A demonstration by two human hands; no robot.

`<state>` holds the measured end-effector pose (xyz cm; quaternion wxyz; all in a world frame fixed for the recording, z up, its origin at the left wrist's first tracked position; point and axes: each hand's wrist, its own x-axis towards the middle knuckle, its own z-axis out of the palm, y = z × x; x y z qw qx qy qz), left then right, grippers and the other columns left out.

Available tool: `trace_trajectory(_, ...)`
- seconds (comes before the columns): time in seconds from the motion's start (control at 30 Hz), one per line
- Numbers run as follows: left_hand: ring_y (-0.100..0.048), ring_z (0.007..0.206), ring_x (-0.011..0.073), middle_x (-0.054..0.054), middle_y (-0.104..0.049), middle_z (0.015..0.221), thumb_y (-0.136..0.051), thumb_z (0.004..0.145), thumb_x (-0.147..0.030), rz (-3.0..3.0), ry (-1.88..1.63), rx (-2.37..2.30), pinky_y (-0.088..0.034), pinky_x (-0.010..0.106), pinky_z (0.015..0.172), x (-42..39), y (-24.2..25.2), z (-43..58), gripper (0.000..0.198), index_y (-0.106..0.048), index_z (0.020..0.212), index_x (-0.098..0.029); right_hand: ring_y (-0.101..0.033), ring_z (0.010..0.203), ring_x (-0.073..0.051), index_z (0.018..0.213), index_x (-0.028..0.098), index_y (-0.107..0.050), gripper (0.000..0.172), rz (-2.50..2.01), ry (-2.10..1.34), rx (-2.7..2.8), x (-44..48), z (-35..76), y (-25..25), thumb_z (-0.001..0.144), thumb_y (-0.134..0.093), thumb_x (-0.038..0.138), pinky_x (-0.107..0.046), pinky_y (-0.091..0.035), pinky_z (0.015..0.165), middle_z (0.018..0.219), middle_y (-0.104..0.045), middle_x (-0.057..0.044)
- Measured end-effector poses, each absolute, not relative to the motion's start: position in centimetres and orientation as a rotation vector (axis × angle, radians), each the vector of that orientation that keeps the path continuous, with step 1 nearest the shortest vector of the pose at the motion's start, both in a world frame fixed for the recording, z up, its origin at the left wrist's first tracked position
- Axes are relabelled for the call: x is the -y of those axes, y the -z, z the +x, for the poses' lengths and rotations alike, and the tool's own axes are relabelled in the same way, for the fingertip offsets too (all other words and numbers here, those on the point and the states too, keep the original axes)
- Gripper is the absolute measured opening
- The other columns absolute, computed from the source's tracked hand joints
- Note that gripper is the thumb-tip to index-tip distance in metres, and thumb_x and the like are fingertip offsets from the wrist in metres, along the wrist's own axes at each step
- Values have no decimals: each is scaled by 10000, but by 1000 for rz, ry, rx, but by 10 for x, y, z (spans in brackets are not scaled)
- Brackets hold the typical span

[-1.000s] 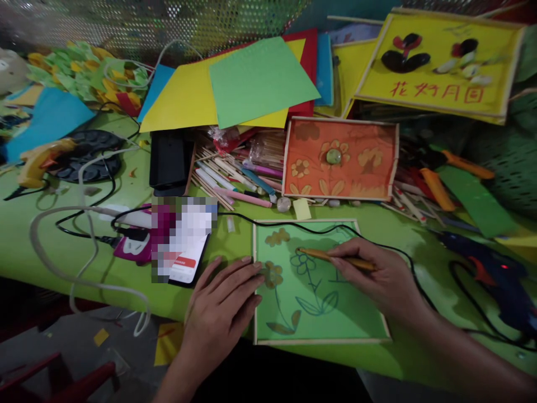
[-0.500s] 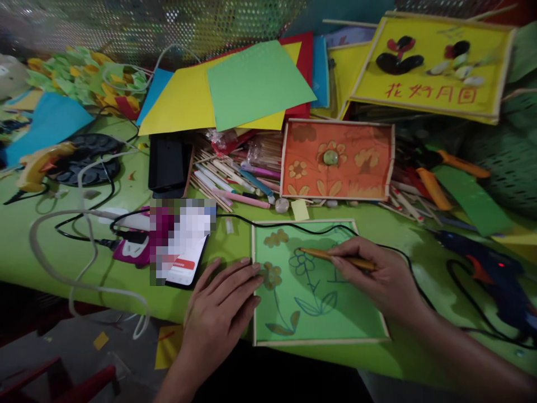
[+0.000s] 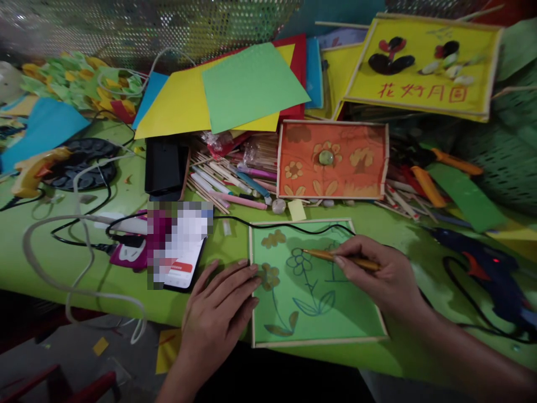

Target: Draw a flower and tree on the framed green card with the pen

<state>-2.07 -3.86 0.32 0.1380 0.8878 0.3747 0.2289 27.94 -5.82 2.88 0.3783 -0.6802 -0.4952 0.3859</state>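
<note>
A green paper panel point(image 3: 335, 319) in a thin wooden frame lies at the table's near edge, with flowers drawn on it. My right hand point(image 3: 384, 277) pinches a thin brown pen point(image 3: 325, 255) whose tip rests on the blue flower outline point(image 3: 298, 263). My left hand point(image 3: 220, 305) lies flat with fingers stretched out, its fingertips on the panel's left edge beside a brown flower point(image 3: 271, 275).
A phone point(image 3: 184, 266) lies left of the panel with cables beside it. Behind are an orange framed panel point(image 3: 333, 162), loose sticks and pens point(image 3: 235, 179), coloured paper sheets point(image 3: 247, 84) and a yellow framed picture point(image 3: 423, 67). A dark glue gun point(image 3: 489, 268) lies right, a yellow one point(image 3: 31, 170) far left.
The view has drifted slightly. My hands and the pen stay almost where they were on the green panel.
</note>
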Motion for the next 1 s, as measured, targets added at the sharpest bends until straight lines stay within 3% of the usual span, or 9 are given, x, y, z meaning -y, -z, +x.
trace_trajectory(0.47,-651,1261,208,5,-726,1303,-602,974,-166,2575,-667,-1092,-361,446,1182,37,-4,-19,294,-677,1239,-270,-557,571,-136,751,209,-690,110,-1712,-983,1337,58,281,-30,837,-673,274,-247,-468,527,663,-640,-2)
trace_trajectory(1.0,-651,1260,212,14,-729,1295,-604,978,-167,2582,-672,-1084,-362,447,1178,37,-4,-20,284,-674,1235,-263,-650,628,-159,856,219,-700,95,-1688,-982,1459,55,287,-22,897,-659,294,-263,-554,584,730,-702,-14)
